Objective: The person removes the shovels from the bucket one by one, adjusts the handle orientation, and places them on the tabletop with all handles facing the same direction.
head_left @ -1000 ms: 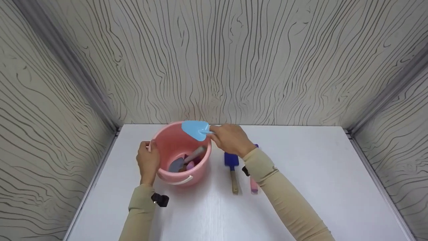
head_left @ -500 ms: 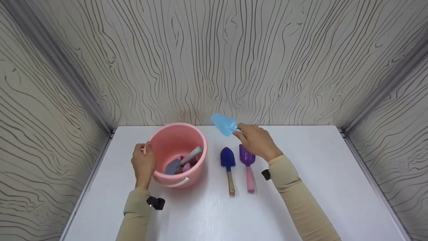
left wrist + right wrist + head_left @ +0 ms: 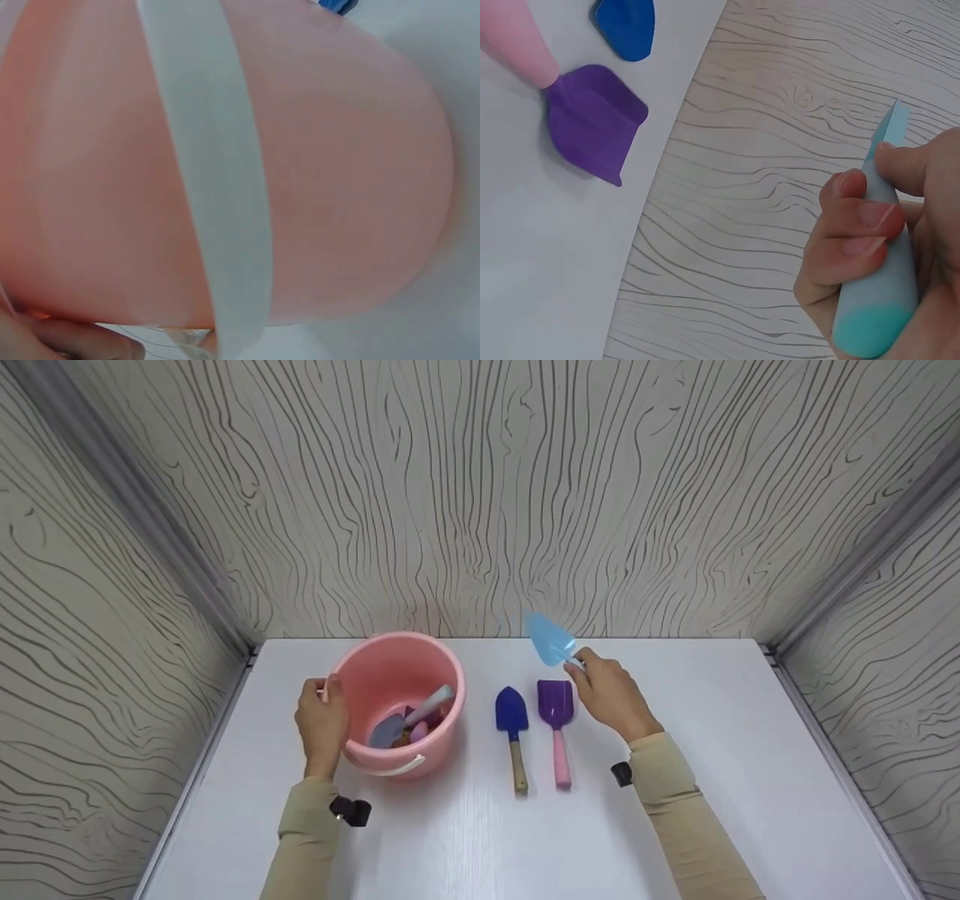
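My left hand [image 3: 322, 724] grips the left rim of a pink bucket [image 3: 442, 750], thumb over the edge. The bucket leans a little toward me, and its white handle [image 3: 214, 150] hangs down the side in the left wrist view. Inside lie a grey trowel [image 3: 388, 731] with a pale handle and some small colored pieces, partly hidden. With fingers curled round its pale handle [image 3: 877, 292], my right hand [image 3: 611, 694] holds a light blue trowel [image 3: 550, 639] in the air, blade pointing to the back left. Below that blade lies a purple scoop [image 3: 556, 703] with a pink handle.
A dark blue trowel [image 3: 511, 710] with a wooden handle lies between the bucket and the purple scoop, parallel to the scoop. The white table [image 3: 465, 840] ends at a wood-patterned back wall [image 3: 480, 510], with similar walls at both sides.
My right hand has carried the light blue trowel rightward, from over the bucket's rim to behind the purple scoop. The scoop is now uncovered. My left hand stays on the bucket.
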`<action>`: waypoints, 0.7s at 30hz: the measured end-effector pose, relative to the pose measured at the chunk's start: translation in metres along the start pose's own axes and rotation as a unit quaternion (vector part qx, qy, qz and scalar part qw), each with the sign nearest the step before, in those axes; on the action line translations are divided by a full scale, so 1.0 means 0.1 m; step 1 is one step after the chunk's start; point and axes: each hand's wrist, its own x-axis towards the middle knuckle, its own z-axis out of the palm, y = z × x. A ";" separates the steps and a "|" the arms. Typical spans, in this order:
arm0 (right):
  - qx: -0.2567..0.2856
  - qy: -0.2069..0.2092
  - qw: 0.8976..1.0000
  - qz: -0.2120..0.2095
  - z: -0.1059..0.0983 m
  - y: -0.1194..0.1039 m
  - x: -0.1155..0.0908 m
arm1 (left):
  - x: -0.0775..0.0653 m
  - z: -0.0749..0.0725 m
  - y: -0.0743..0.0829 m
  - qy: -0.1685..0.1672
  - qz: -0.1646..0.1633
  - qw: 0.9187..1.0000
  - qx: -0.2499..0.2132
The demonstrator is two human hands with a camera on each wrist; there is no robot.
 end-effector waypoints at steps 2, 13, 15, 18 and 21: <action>0.004 0.004 1.000 0.008 -0.02 0.08 -0.04 | 0.01 0.01 0.00 -0.001 -0.003 1.000 -0.003; 0.031 -0.001 0.997 0.077 0.01 0.49 -0.28 | 0.00 -0.02 0.03 -0.008 -0.013 1.000 -0.007; 0.032 -0.002 0.996 0.081 0.02 0.52 -0.30 | 0.00 -0.02 0.03 -0.008 -0.014 1.000 -0.007; 0.035 0.000 0.996 0.083 0.05 0.56 -0.34 | 0.01 -0.01 0.03 -0.008 -0.016 1.000 -0.007; 0.033 0.007 0.996 0.083 0.08 0.62 -0.37 | 0.00 0.01 0.03 -0.006 -0.015 1.000 -0.009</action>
